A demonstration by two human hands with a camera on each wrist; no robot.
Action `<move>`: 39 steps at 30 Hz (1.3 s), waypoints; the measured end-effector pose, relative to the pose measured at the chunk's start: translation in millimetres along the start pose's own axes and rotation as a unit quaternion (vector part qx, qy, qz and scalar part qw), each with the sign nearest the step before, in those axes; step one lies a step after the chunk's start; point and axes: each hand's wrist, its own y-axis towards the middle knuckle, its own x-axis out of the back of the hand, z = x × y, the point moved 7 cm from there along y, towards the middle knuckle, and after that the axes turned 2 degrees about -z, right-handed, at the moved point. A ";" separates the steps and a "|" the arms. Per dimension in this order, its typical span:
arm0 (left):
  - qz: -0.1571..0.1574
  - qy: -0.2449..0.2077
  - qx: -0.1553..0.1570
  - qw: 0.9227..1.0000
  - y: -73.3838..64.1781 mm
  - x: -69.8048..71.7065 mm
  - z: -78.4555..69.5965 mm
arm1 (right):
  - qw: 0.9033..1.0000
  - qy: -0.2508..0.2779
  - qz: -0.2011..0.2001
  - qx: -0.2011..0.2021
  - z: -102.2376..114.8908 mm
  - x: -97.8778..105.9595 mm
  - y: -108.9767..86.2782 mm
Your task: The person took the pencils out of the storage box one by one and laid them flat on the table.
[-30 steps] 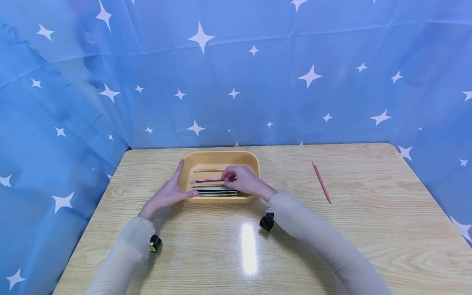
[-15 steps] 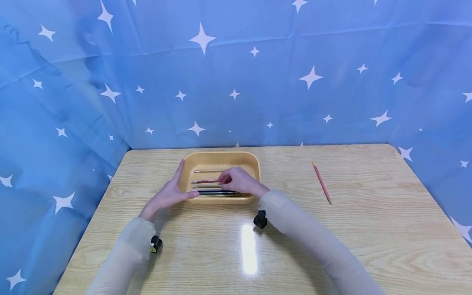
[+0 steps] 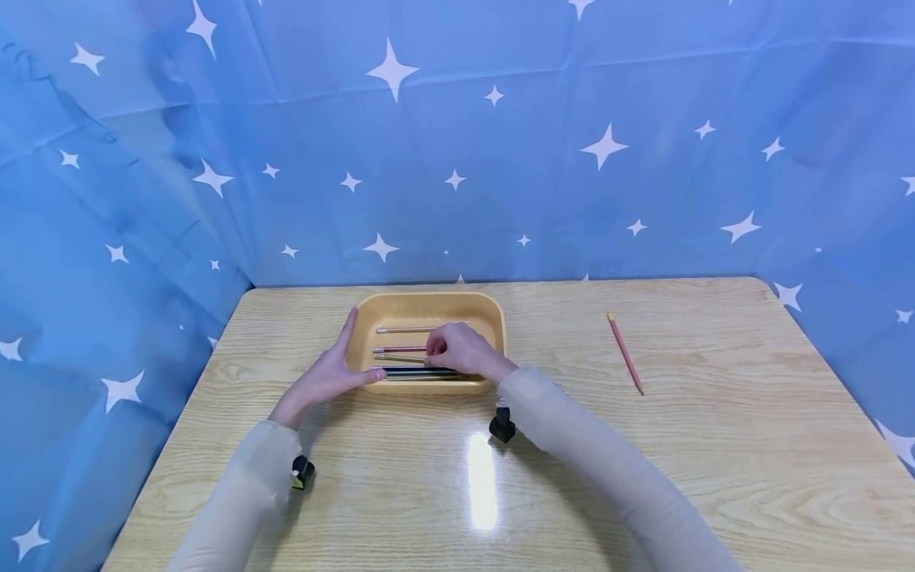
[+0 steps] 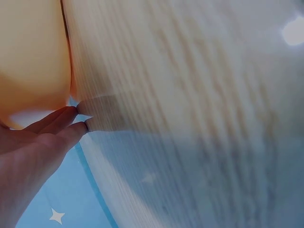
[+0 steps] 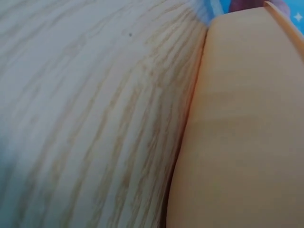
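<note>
A shallow tan plastic tray [image 3: 493, 318] sits at the table's back, with several pencils lying crosswise in it. My left hand [image 3: 330, 375] holds its front left corner, thumb over the front rim, fingers along the left outer wall. In the left wrist view, the left fingers [image 4: 57, 124] lie low against that wall. My right hand [image 3: 461, 349] reaches in over the front right and pinches a yellow pencil [image 3: 400, 358], its eraser end tilted toward the back. A red pencil [image 3: 400, 349] lies just behind, dark pencils [image 3: 415, 371] in front. The right wrist view shows the tray's outer wall [image 5: 237, 133].
A light pencil [image 3: 403, 330] lies farthest back inside the tray. On the wooden table [image 3: 400, 477], to the right, lies a reddish pencil [image 3: 625, 353] with a yellow end. A blue star-patterned curtain [image 3: 536, 175] hangs behind and at the sides.
My right hand has shifted a little left within the tray. The yellow pencil's left end has swung toward the back, nearer the red one. My left hand stays on the tray corner.
</note>
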 end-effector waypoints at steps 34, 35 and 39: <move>-0.004 -0.006 0.000 1.000 -0.9 -0.2 -0.8 | 0.996 0.058 -0.024 -0.068 -9.9 6.8 -3.1; -0.004 -0.005 0.001 1.000 -1.0 -0.1 -0.9 | 0.996 0.059 -0.022 -0.067 -9.8 6.3 -3.1; -0.006 -0.005 0.005 1.000 -0.9 -0.4 0.1 | 0.996 0.065 -0.014 -0.064 -9.8 4.4 -3.4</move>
